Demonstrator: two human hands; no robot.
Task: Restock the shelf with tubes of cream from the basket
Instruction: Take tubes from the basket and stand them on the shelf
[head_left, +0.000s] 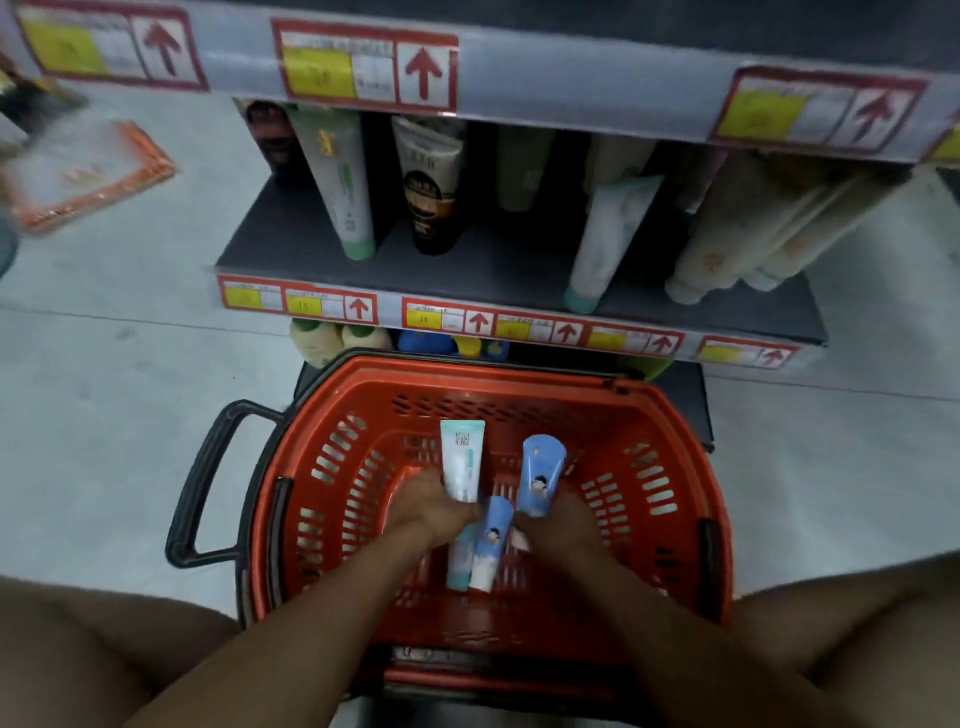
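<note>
While both bare forearms reach down into the red basket (670, 470), the left hand (434, 506) sits left of centre with its fingers curled around a white tube (462, 460) with teal edging, held upright with its flat crimped end pointing toward the shelf (483, 270). Just right of it, the right hand (563, 525) grips a pale blue tube (540, 475) with a small printed figure, likewise raised above the basket floor. Between and below the two hands lie a second blue tube (491, 543) with a white cap end and a teal-capped tube (460, 564), side by side on the slotted plastic bottom; a hand covers part of each.

The basket is moulded plastic with rows of oblong slots and a black handle (202, 483) folded out to its left. Above it, the dark shelf carries soft squeeze tubes standing on their caps, and its front rail bears yellow price tags (304, 306) with red arrows. The print on them is too blurred to read, and the tubes at the shelf's right end smear into what seems a cream-coloured cluster.
</note>
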